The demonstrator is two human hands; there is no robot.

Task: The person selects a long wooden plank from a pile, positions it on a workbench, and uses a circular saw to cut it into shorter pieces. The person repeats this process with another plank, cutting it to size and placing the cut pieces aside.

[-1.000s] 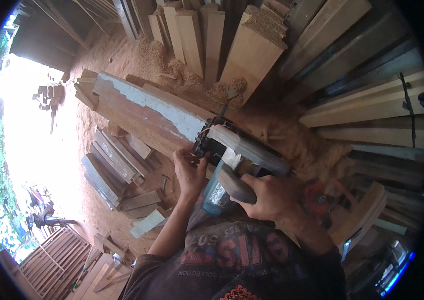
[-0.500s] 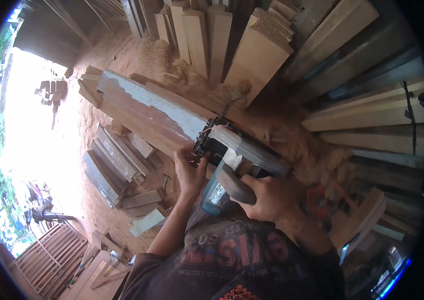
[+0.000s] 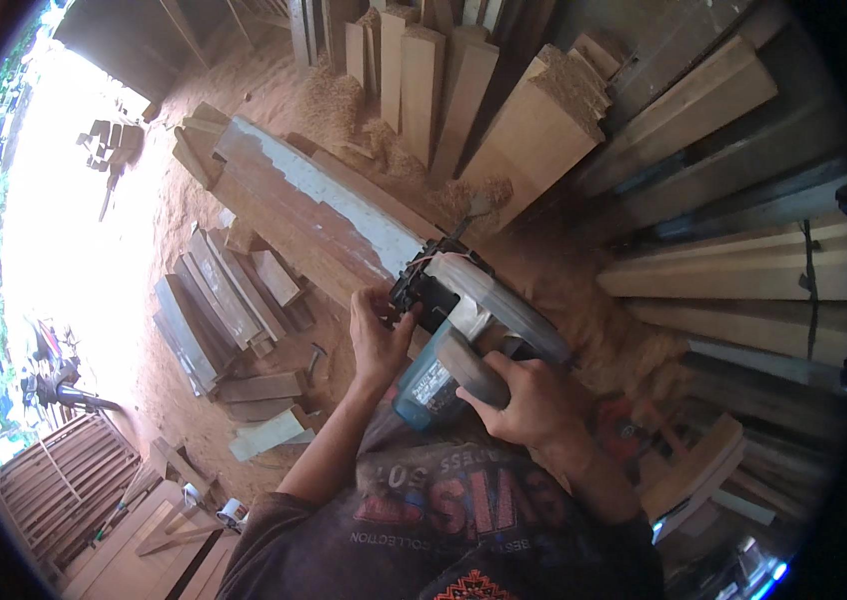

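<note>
1. Circular saw [image 3: 464,320]: it is sitting at the near end of the long plank [image 3: 314,215], just ahead of the person's chest; grey blade guard to the right, teal motor body toward the person.
2. Right hand [image 3: 529,400]: it is gripping the saw's rear handle, fingers wrapped closed around it.
3. Left hand [image 3: 379,335]: it is pressing against the saw's dark front part on the left side, fingers curled on it; this hand is lying nearer the plank.
4. Long plank: its long axis is running from the saw up and to the left, away from both hands; reddish face with a pale grey strip along one edge.
5. Surroundings: short offcuts [image 3: 229,310] are lying on the sawdust-covered ground left of the plank; upright boards [image 3: 444,80] are leaning beyond its far end; stacked timber [image 3: 734,270] is crowding the right side.
6. Obstructions: nothing is resting on the plank's top face ahead of the saw.
</note>
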